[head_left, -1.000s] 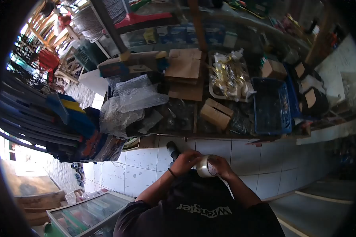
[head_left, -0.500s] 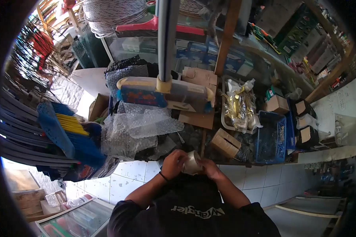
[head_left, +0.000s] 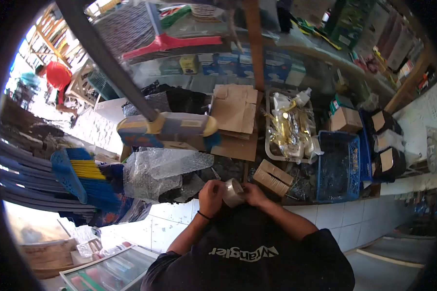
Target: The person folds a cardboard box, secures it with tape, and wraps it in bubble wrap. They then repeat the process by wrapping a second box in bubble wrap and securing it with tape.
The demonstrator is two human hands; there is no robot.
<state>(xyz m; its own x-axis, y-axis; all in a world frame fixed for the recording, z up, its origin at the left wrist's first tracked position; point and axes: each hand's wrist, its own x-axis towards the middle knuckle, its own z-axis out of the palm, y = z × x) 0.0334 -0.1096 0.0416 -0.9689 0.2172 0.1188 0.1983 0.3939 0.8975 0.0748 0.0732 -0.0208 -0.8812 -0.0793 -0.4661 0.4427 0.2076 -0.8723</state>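
Close to my chest, a roll of clear packing tape (head_left: 233, 193) is held between my two hands. My left hand (head_left: 211, 198), with a dark band on the wrist, closes on the roll's left side. My right hand (head_left: 253, 194) has its fingers curled at the roll's right edge; the fingertips are partly hidden. Just beyond the right hand lies a small cardboard box (head_left: 273, 178) with a dark slit along its top. To the left of the hands, sheets of bubble wrap (head_left: 155, 169) spread over the bench.
A white tray (head_left: 269, 145) holds plastic-wrapped, gold-coloured fittings. Right of it stands a blue basket (head_left: 339, 194). Flattened cardboard (head_left: 234, 109) lies behind. A grey-poled broom (head_left: 165, 127) hangs over the bench; more blue brooms (head_left: 75, 174) stand left. A person in red (head_left: 58, 75) is far left.
My view has shifted, and the hanging broom now appears further left and tilted. The tape roll stays between both hands, turned slightly. The person in red at far left now shows more clearly.
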